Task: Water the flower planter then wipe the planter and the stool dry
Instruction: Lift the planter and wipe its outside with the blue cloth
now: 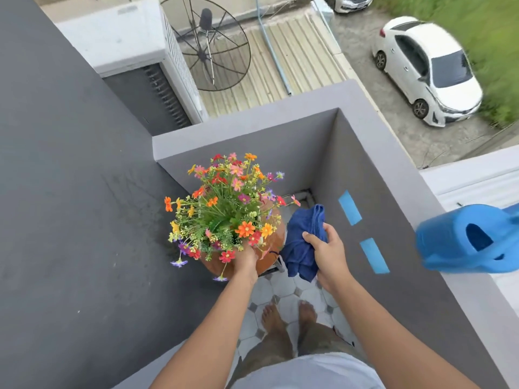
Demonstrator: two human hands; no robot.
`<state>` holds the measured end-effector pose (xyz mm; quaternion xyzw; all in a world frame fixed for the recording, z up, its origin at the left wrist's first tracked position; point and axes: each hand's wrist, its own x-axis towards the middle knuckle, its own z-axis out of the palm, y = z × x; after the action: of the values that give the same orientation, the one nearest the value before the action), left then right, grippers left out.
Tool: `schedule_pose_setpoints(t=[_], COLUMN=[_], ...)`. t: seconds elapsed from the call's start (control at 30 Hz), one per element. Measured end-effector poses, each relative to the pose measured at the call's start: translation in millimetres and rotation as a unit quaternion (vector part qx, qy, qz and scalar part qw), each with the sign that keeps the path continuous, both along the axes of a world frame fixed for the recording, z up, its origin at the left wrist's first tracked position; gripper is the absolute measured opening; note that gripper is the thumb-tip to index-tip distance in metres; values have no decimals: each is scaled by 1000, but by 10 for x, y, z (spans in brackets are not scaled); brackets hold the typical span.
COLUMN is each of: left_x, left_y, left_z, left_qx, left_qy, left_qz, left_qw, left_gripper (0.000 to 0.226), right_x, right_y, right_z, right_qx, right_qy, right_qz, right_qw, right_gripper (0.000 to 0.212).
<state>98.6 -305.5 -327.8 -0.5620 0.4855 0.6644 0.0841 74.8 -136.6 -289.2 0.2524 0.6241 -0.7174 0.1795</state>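
We look down into a grey balcony corner [331,153], where the terracotta planter [269,248] of bright flowers [224,203] sits at centre. At three o'clock a blue watering can [460,240] rests on the ledge. Our right hand [325,251], at four o'clock from the planter, grips a bunched blue cloth [303,240]. Our left hand [245,258] rests against the planter's near side, fingers hidden. The stool [278,266] barely shows beneath.

Cloth [302,242] right of planter [266,248]
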Motion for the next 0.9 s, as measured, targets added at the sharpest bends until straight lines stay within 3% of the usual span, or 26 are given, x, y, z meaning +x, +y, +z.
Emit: schedule_pose_setpoints(t=[0.07, 0.2, 0.37, 0.47, 0.7, 0.9], left_x=[-17, 11, 53, 44, -110, -366], left_y=[-96, -296, -330, -293, -86, -137], left_z=[71, 369, 948, 1299, 1992, 2391], left_qx=[-37, -42, -1, 9, 44, 8], left_qy=[18, 66, 112, 142, 220, 267], left_qz=[21, 32, -14, -26, -48, -63], left_qw=[999, 996, 994, 989, 973, 962], left_gripper=[20, 25, 12, 14, 23, 26], right_x=[-21, -107, -426, -667, -819, -449], right_y=[-2, 44, 109, 120, -318, -485], right_z=[44, 177, 424, 603, 1184, 1386], right_qx=[12, 8, 45, 64, 121, 75], right_qy=[27, 76, 154, 213, 413, 494], right_qz=[9, 23, 22, 33, 53, 80], right_qw=[1000, 997, 987, 974, 901, 862], right_gripper=[26, 30, 31, 32, 39, 45])
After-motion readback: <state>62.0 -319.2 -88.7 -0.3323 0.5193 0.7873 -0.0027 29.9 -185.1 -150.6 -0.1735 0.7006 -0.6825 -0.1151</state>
